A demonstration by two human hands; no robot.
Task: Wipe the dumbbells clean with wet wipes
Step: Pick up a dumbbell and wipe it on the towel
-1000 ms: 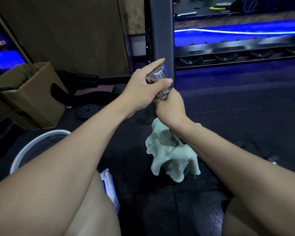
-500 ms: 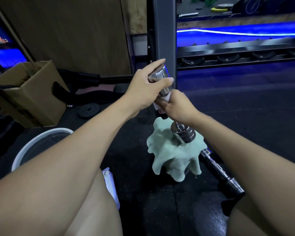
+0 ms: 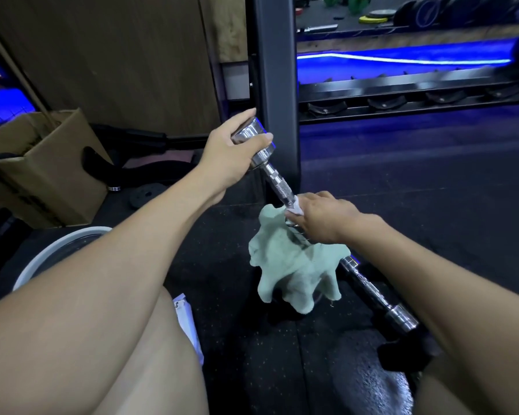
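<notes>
Currently the handle-wiping step is in hand. A chrome dumbbell [image 3: 274,178] is held tilted over the floor [image 3: 432,190], its upper head at 11 o'clock from the lower one. The left hand [image 3: 229,155] has its grip wrapped round the upper head. The right hand [image 3: 321,218] is closed round the lower handle with a white wet wipe [image 3: 294,209] pinched beneath it. A green cloth [image 3: 294,274] lies bunched below, and a second dumbbell [image 3: 378,295] rests on the floor at 4 o'clock. Next, a return stroke up the knurling is probably called for, with the bar rotated. Compared with a second ago, the wiping hand has been slid down from just under the upper head, and the handle has been exposed.
</notes>
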